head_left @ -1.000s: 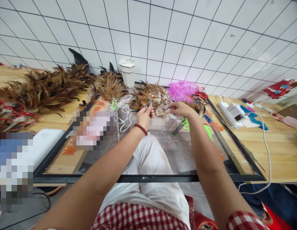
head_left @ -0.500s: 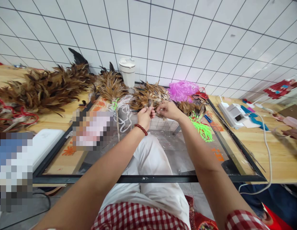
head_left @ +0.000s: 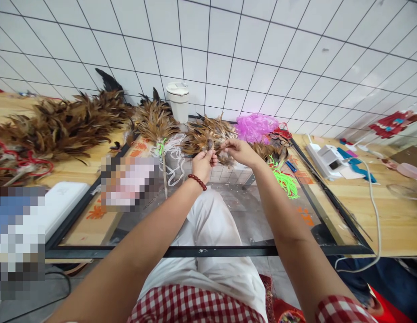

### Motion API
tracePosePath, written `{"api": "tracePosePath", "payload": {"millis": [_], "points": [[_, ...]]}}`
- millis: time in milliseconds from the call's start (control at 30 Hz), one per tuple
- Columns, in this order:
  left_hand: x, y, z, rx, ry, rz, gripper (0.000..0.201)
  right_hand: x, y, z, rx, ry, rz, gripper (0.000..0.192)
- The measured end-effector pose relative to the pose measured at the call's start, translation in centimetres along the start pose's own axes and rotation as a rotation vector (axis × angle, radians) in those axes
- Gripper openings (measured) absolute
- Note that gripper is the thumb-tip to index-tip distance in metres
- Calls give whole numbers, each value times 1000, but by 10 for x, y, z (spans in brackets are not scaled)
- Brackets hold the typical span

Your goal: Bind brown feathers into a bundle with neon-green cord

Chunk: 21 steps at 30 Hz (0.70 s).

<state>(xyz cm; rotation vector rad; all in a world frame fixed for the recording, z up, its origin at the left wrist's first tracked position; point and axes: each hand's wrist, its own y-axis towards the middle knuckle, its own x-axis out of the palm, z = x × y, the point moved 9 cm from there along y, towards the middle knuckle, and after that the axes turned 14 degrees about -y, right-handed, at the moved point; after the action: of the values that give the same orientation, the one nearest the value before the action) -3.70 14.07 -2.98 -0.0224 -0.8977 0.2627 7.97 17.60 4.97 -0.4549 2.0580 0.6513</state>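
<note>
My left hand point(head_left: 203, 165), with a dark red bead bracelet point(head_left: 197, 181) at its wrist, is closed in a pinch. A small greyish feather point(head_left: 209, 144) stands up from its fingertips. Just to the right, my right hand point(head_left: 241, 151) hangs over the front of a brown feather pile point(head_left: 203, 132), its fingers bent and slightly apart. I see nothing held in it, though feathers lie behind the fingertips. Left of the pile stands a feather bundle point(head_left: 154, 122) on a thin stick point(head_left: 165, 175), tied with green string. Bright green strings point(head_left: 286, 183) lie right of my right forearm.
A black-framed glass panel point(head_left: 228, 251) lies before me. A white cup point(head_left: 179, 101) stands by the tiled wall, near a pink plastic bag point(head_left: 255, 127). More brown feathers point(head_left: 67, 119) cover the left table. At right are a white device point(head_left: 329, 159) and a cable point(head_left: 376, 215).
My right hand's fingertips have risen slightly and spread a little. The left hand has stayed in place. Another person's hand at the right edge has mostly gone out of view.
</note>
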Motion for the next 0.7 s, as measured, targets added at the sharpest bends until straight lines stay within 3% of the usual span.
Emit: {"api": "tracePosePath", "payload": {"millis": [100, 300, 467, 567, 700], "points": [[0, 0, 0, -3, 2, -4, 13, -3, -3, -3, -90, -162, -34, 39], [1, 1, 0, 7, 3, -11, 12, 21, -6, -10, -202, -253, -223, 42], [1, 1, 1, 18, -9, -18, 14, 38, -4, -14, -199, -380, -253, 14], [-1, 2, 1, 20, -18, -5, 14, 34, -4, -17, -176, -444, -242, 11], [-6, 5, 1, 65, -49, 24, 13, 7, -4, -13, -6, -459, -158, 21]]}}
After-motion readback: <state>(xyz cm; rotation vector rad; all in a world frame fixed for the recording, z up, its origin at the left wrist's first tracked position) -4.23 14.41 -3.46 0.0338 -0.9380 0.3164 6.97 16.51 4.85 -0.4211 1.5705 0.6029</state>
